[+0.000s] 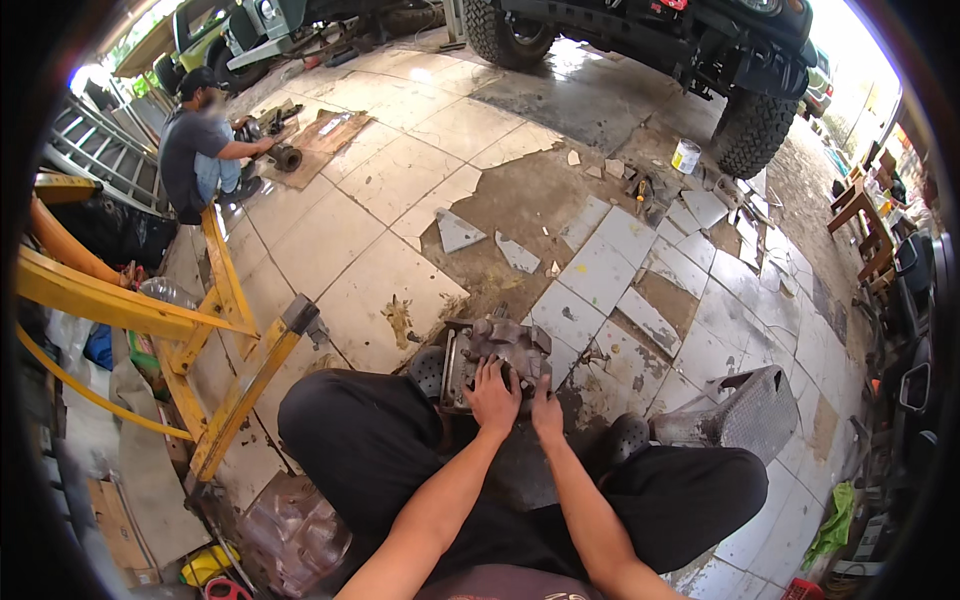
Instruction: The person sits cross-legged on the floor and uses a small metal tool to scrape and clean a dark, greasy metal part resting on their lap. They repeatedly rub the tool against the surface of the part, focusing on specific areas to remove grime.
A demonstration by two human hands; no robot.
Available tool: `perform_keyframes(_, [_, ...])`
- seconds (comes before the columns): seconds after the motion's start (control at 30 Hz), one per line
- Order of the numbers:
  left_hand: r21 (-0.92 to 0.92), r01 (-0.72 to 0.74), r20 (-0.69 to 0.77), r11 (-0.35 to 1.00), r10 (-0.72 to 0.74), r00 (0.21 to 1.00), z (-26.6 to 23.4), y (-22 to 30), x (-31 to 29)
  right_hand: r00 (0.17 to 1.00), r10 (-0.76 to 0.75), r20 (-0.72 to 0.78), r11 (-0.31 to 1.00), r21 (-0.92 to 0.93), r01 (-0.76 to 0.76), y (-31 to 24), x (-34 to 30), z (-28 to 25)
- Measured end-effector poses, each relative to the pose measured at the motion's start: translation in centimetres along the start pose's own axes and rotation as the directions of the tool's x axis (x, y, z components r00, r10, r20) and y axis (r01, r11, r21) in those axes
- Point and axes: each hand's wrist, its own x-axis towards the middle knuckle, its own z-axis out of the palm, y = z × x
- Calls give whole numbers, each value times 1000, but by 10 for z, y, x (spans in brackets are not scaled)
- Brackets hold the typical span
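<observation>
A greasy grey-brown metal housing [512, 345], looking like a gearbox casing, rests on the floor between my feet. My left hand [493, 396] lies on its near part, fingers stretched out and slightly apart. At the near right edge my right hand [546, 412] is closed against the housing, its thumb side up; some of its fingers are hidden. A dark opening shows in the casing by the left fingertips. Both forearms come in from below, between my bent knees in black trousers.
Close on my right stands a grey metal step stool [750, 412]. A yellow steel hoist frame [235, 405] stands on the left, with another brown casting [292, 530] near its foot. Broken tiles [515, 252] lie ahead, before a raised vehicle's tyre [755, 130]. A co-worker [200, 145] squats far left, handling metal parts.
</observation>
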Motion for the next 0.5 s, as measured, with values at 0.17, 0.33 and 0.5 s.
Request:
perform_keyframes(0.17, [-4, 36, 32, 999, -36, 999, -2, -4, -3, 985, -128, -118, 990, -72, 120, -12, -31, 13])
perform_keyframes(0.33, [-11, 25, 6, 1000, -25, 1000, 0, -3, -3, 1000, -21, -6, 995, 93, 21, -12, -15, -1])
perform_keyframes(0.5, [-1, 11, 39, 1000, -11, 999, -1, -2, -1, 942, -256, -216, 956, 89, 280, 1, -9, 29])
